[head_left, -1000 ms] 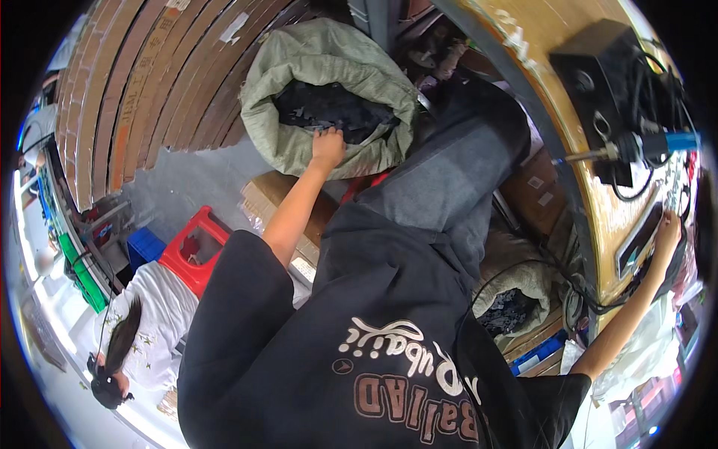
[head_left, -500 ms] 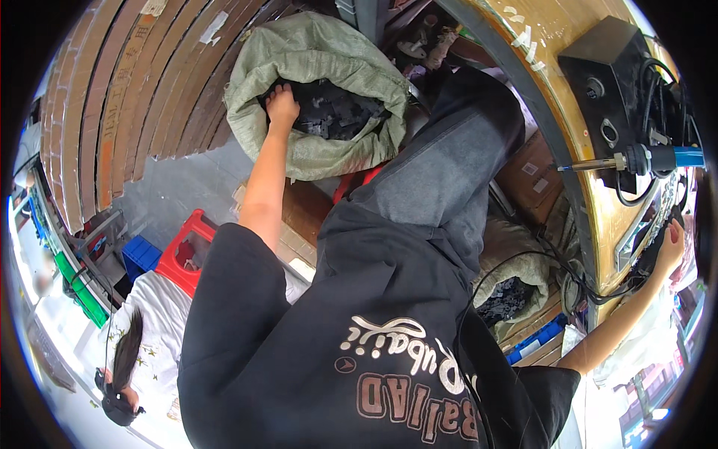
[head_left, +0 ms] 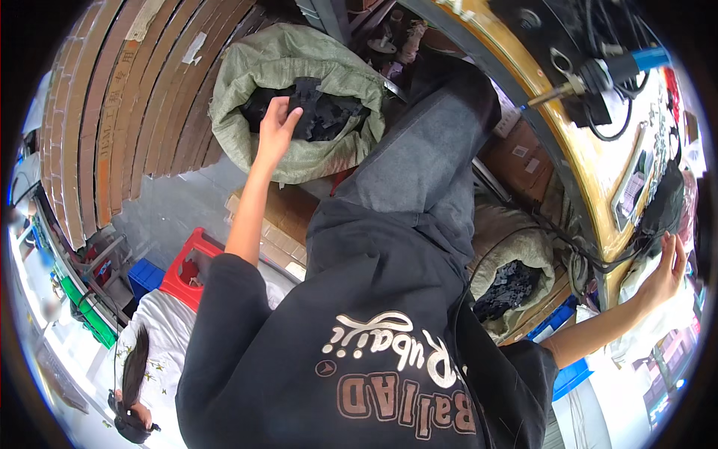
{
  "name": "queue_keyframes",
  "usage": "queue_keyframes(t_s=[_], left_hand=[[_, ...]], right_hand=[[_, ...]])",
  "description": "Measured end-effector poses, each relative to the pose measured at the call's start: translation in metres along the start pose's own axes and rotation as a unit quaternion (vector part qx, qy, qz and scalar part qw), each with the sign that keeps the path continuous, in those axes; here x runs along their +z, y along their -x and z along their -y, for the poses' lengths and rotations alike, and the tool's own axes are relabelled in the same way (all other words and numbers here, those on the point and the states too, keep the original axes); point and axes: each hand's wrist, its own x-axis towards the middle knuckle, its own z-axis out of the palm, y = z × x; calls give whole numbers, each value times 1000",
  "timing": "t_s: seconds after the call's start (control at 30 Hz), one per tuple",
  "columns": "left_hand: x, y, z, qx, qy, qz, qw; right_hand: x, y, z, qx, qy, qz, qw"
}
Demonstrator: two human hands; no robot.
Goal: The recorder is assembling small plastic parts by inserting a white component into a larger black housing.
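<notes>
A pale green woven sack (head_left: 258,63), its rim rolled down, holds many dark flat plastic-looking pieces (head_left: 340,116). Over its mouth is my left hand (head_left: 277,127), fingers curled and thumb out, gripping a black flat piece (head_left: 305,93) that stands up above the pile. The piece's exact kind cannot be made out. Far to the right, beside the bench edge, my right hand (head_left: 664,275) is stretched out with its fingers extended and nothing visible in them. A black bag-like thing (head_left: 664,206) lies just beyond its fingertips.
A wooden bench (head_left: 580,161) curves along the right, bearing a blue-handled tool (head_left: 636,66) with a metal tip, and cables. Below it sits a second sack (head_left: 542,262) of dark pieces. Flat cartons (head_left: 112,112) stand at left, near a red stool (head_left: 196,247) and another person (head_left: 161,329).
My left hand has risen from inside the sack with a black piece between its fingers. My right hand has moved lower along the bench edge, its fingers straighter.
</notes>
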Motion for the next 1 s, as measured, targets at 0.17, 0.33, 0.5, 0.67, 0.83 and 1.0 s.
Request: queue_keyframes(t_s=[0.17, 0.33, 0.5, 0.67, 0.83, 1.0], left_hand=[[49, 59, -99, -183, 401, 162, 883], [107, 92, -148, -167, 513, 339, 771], [144, 114, -183, -189, 492, 436, 730], [166, 126, -206, -234, 383, 483, 752], [173, 135, -214, -227, 206, 484, 820], [171, 138, -221, -179, 50, 510, 840]], right_hand=[[0, 57, 13, -42, -129, -1, 991], [38, 128, 44, -90, -257, 137, 952], [89, 175, 46, 69, -433, 235, 867], [100, 196, 40, 150, -498, 236, 821], [104, 208, 36, 181, -530, 246, 791], [99, 202, 31, 189, -482, 244, 820]])
